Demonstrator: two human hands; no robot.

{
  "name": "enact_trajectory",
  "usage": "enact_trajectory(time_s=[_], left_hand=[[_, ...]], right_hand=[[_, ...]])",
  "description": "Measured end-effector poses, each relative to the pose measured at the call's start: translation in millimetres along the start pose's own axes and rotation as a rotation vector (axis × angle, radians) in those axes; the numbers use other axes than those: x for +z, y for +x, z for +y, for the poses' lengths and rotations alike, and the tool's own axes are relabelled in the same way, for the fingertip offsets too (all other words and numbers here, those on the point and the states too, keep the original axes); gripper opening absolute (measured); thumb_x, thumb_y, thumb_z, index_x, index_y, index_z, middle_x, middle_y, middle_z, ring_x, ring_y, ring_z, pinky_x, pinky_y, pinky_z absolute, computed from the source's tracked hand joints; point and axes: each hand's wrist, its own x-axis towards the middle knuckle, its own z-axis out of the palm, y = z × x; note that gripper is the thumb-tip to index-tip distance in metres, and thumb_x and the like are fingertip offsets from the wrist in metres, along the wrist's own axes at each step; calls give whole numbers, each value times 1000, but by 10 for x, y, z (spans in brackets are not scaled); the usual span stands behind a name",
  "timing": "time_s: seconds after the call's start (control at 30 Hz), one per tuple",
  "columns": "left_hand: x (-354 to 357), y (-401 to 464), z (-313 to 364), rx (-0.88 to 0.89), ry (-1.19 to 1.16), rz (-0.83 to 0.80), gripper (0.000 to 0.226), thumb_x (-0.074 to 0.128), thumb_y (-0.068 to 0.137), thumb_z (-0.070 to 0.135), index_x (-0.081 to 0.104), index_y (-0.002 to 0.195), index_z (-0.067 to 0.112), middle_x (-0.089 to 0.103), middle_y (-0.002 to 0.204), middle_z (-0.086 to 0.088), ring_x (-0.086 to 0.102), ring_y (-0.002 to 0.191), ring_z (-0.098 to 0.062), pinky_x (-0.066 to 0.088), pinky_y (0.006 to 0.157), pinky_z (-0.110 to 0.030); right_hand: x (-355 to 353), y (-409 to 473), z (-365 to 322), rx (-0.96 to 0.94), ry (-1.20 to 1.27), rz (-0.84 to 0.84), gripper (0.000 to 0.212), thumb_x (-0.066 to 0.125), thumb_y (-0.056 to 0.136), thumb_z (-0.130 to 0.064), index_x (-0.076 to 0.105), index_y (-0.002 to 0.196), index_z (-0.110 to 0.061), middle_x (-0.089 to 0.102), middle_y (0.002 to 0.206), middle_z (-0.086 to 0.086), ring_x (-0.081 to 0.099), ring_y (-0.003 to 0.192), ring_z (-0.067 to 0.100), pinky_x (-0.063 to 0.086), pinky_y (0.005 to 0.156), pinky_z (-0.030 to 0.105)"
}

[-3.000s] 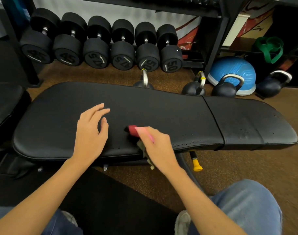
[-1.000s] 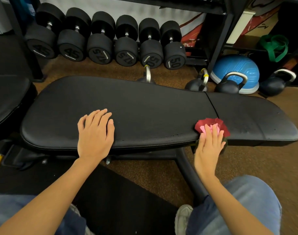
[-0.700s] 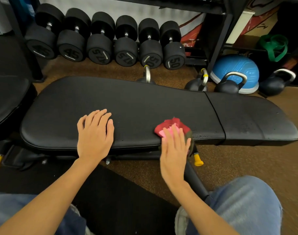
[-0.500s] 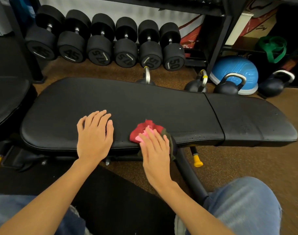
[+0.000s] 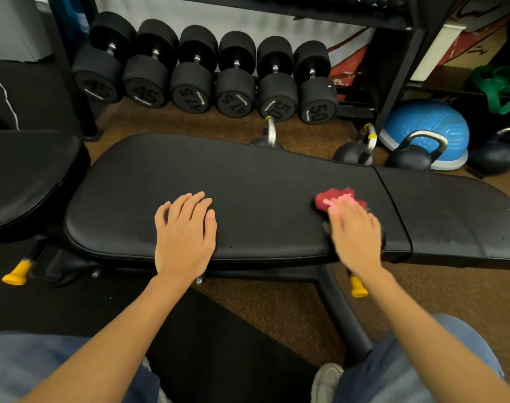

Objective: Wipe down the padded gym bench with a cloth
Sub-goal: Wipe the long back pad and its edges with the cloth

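Black padded counter (image 5: 262,181), long pad and shorter pad split by a seam just right of the right hand (image 5: 354,232). Red cloth (image 5: 335,199) flat on the long pad, pressed under that hand's straight fingers. Left hand (image 5: 185,231) resting flat on the pad, well left of the cloth.

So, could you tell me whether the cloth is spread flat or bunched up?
Bunched up: the red cloth sits in a crumpled wad under the right hand's fingertips on the bench.

Gym: dumbbells (image 5: 236,91), kettlebells (image 5: 410,155).
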Motion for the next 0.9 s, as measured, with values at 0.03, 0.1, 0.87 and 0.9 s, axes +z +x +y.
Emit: enact_trajectory(time_s=[0.03, 0.1, 0.87, 0.9], left_hand=[[5, -1, 2, -2, 4, -3, 41, 33, 100, 30, 64, 121, 12, 61, 130, -3, 49, 127, -21, 26, 109, -44], [12, -9, -12, -6, 10, -5, 41, 33, 100, 30, 64, 121, 13, 60, 130, -3, 49, 127, -20, 27, 110, -44], [-9, 4, -45, -31, -81, 14, 43, 32, 101, 32, 56, 132, 14, 56, 136, -2, 46, 130, -17, 25, 110, -37], [-29, 8, -39, -41, -137, 22, 44, 31, 101, 33, 55, 132, 14, 55, 137, -1, 44, 131, -16, 22, 110, -32]], right_hand=[[5, 132, 58, 71, 5, -37, 39, 31, 105, -32, 55, 134, -23, 47, 146, 6, 38, 138, 25, 27, 109, 48], [71, 369, 98, 160, -2, -113, 46, 25, 104, -40, 46, 142, -25, 38, 153, 4, 31, 142, 25, 20, 113, 50], [260, -56, -1000, -569, 261, -392, 45, 36, 98, -54, 57, 133, -35, 45, 147, -10, 39, 137, 8, 31, 110, 35], [192, -114, -957, -572, 293, -430, 39, 40, 98, -51, 58, 130, -38, 45, 146, -14, 37, 136, 3, 29, 109, 31]])
